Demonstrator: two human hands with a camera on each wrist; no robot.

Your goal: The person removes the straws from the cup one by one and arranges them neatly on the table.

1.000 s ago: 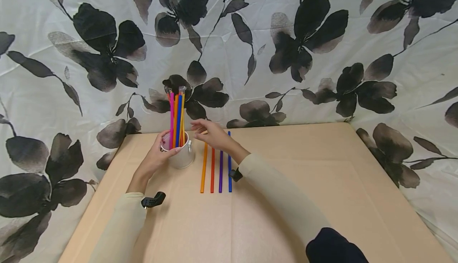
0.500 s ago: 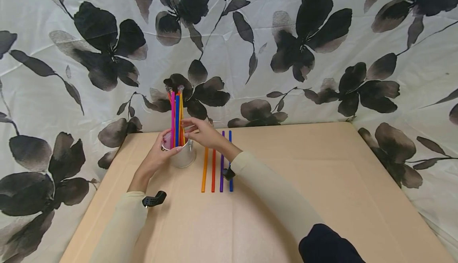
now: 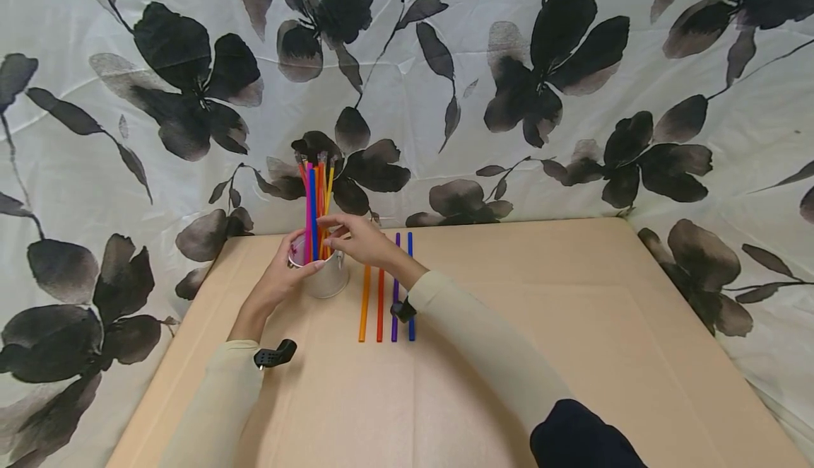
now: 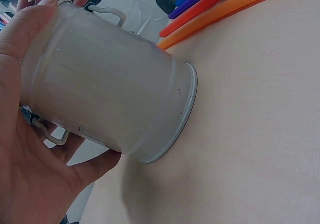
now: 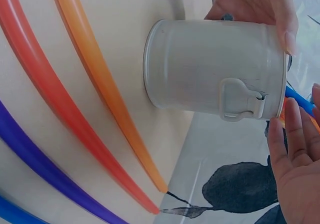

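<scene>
Reaching slim, multicoloured paintbrushes (image 3: 313,206) upright in a round, white metal bucket (image 3: 327,283).
The right hand (image 3: 361,239) has come to them, its grip unclear, so work seemingly shifts there; the left hand (image 3: 282,270) grips the bucket.

Bucket (image 3: 326,283) stands on tabletop (image 3: 540,326), sticks (image 3: 314,206) on end inside; four rods (image 3: 380,312) lie to its right; cloth (image 3: 445,100) behind.

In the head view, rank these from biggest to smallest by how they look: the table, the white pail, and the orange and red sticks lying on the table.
By area in the head view:
1. Table
2. White pail
3. Orange stick and red stick: too alike to rank, both partly hidden.
</scene>
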